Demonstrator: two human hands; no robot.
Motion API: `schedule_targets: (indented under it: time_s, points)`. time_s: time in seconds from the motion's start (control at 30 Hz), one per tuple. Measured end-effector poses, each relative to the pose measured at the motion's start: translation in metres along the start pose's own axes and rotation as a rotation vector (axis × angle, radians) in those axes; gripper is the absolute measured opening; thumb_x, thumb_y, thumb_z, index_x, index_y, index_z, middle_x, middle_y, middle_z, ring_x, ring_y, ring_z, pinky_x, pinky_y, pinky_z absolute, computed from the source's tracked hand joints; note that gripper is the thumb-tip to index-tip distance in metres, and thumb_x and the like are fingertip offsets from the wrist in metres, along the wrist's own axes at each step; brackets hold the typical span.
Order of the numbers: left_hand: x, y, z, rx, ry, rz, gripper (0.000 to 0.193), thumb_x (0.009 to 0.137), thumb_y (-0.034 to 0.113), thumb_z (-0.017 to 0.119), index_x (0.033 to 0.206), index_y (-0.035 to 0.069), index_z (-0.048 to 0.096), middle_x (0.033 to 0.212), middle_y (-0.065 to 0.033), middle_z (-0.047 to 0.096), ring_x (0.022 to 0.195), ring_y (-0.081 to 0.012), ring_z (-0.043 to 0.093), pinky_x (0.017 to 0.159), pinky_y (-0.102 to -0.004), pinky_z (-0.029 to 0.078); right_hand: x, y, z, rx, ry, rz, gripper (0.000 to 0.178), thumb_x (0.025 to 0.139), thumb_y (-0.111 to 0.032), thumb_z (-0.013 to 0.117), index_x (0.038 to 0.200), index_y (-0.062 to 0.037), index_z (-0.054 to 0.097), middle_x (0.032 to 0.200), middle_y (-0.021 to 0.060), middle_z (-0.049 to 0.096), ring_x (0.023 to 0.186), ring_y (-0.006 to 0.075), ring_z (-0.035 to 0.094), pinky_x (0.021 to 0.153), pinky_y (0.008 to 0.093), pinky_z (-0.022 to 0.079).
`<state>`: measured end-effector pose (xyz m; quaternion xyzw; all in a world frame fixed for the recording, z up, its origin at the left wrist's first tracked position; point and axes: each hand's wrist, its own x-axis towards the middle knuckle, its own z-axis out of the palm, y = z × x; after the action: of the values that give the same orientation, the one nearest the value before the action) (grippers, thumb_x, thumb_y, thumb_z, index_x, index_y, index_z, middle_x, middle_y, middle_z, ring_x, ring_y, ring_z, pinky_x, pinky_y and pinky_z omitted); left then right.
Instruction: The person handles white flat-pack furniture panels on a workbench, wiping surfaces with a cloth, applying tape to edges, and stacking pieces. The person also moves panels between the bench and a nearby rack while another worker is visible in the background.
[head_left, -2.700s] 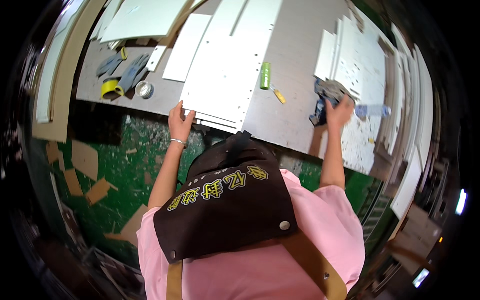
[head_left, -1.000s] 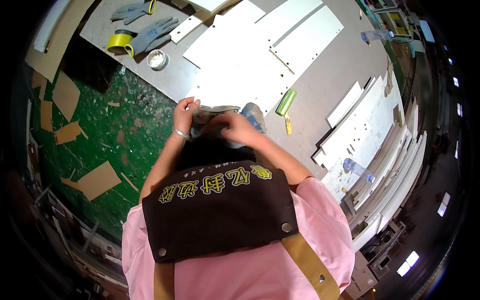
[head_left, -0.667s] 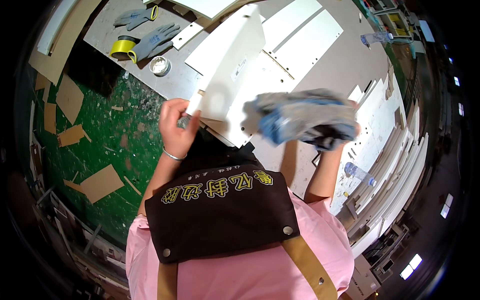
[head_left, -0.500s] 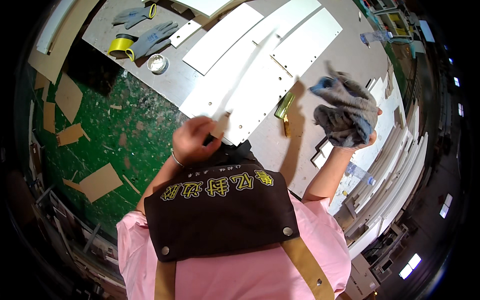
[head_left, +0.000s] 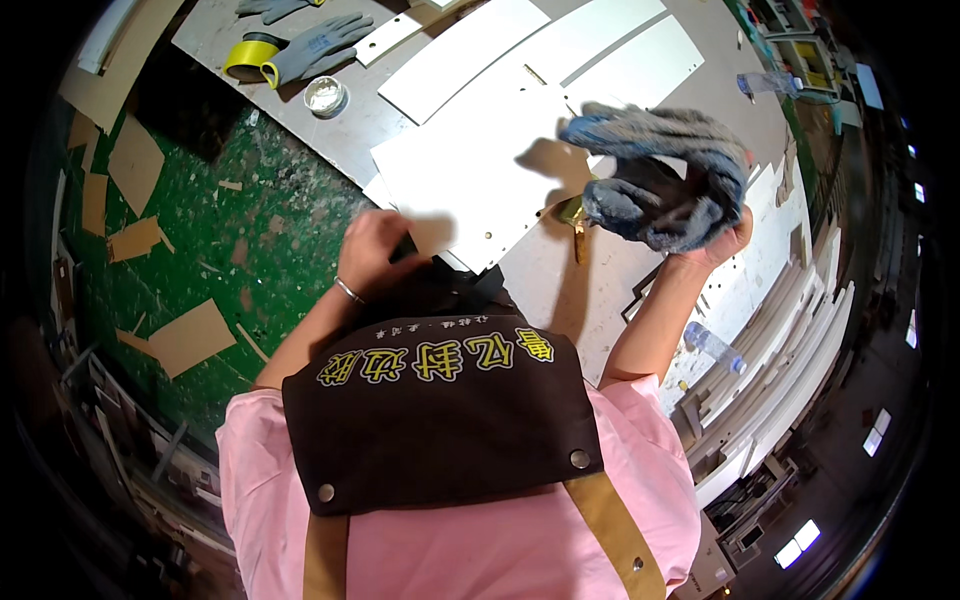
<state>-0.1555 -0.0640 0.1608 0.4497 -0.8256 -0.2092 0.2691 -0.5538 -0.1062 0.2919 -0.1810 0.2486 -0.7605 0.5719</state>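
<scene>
My right hand (head_left: 728,245) grips a crumpled grey-blue rag (head_left: 690,205), raised above the right edge of a white panel (head_left: 480,160) and casting a shadow on it. Small dark holes dot the panel along its edges. My left hand (head_left: 372,248) is close to the panel's near left corner, in front of my dark apron. Its fingers are bent and blurred, and whether they hold anything is unclear. Partly under the rag, a tool with a green part and a brown handle (head_left: 581,245) lies on the grey table (head_left: 545,285).
Grey work gloves (head_left: 318,48), yellow tape (head_left: 250,60) and an open round tub (head_left: 325,97) lie at the table's far left. More white boards (head_left: 465,60) lie beyond the panel. Plastic bottles (head_left: 715,347) and stacked strips (head_left: 770,400) are on the right. Cardboard scraps (head_left: 190,338) litter the green floor.
The rag in my right hand has moved left and farther away, over the panel's edge. My left hand has drawn back slightly from the panel corner; the pale piece by its fingers no longer shows.
</scene>
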Motion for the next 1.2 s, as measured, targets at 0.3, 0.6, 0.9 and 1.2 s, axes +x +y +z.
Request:
schedule_targets:
  time_s: [0.3, 0.6, 0.9, 1.2]
  points:
    - [-0.015, -0.008, 0.056, -1.014, 0.071, -0.985, 0.044, 0.088, 0.012, 0.061, 0.128, 0.007, 0.043, 0.083, -0.0048, 0.062, 0.065, -0.0088, 0.056, 0.053, -0.0217, 0.043, 0.005, 0.224, -0.035, -1.829, -0.262, -0.317, 0.042, 0.083, -0.025, 0.061, 0.123, -0.0118, 0.055, 0.126, 0.0168, 0.052, 0.116, 0.0345, 0.048, 0.102, 0.0383, 0.033]
    - [-0.023, -0.021, 0.069, -1.169, 0.133, -0.958, 0.057, 0.087, 0.004, 0.059, 0.137, 0.005, 0.031, 0.076, -0.0025, 0.059, 0.059, -0.0078, 0.051, 0.05, -0.0207, 0.037, 0.0, 0.172, -0.064, -1.375, -0.469, 0.076, 0.02, 0.076, -0.002, 0.051, 0.088, -0.002, 0.067, 0.089, 0.0116, 0.067, 0.084, 0.0303, 0.06, 0.076, 0.0385, 0.045]
    - [-0.043, -0.045, 0.085, -1.077, 0.015, -0.98, 0.058, 0.086, 0.008, 0.06, 0.136, 0.002, 0.033, 0.074, -0.0026, 0.06, 0.058, -0.0087, 0.053, 0.051, -0.0218, 0.042, -0.084, 0.226, -0.021, -1.515, -0.617, -0.255, 0.027, 0.068, 0.003, 0.054, 0.088, -0.0064, 0.068, 0.092, 0.013, 0.066, 0.087, 0.0308, 0.059, 0.077, 0.0393, 0.046]
    - [-0.017, -0.019, 0.062, -1.014, 0.075, -0.981, 0.064, 0.086, 0.01, 0.063, 0.139, 0.0, 0.029, 0.071, -0.0017, 0.057, 0.06, -0.0089, 0.054, 0.054, -0.0224, 0.045, -0.01, 0.173, -0.048, -1.837, -0.335, -0.434, 0.031, 0.074, 0.003, 0.048, 0.095, -0.0059, 0.069, 0.089, 0.0201, 0.063, 0.082, 0.0372, 0.058, 0.074, 0.0431, 0.048]
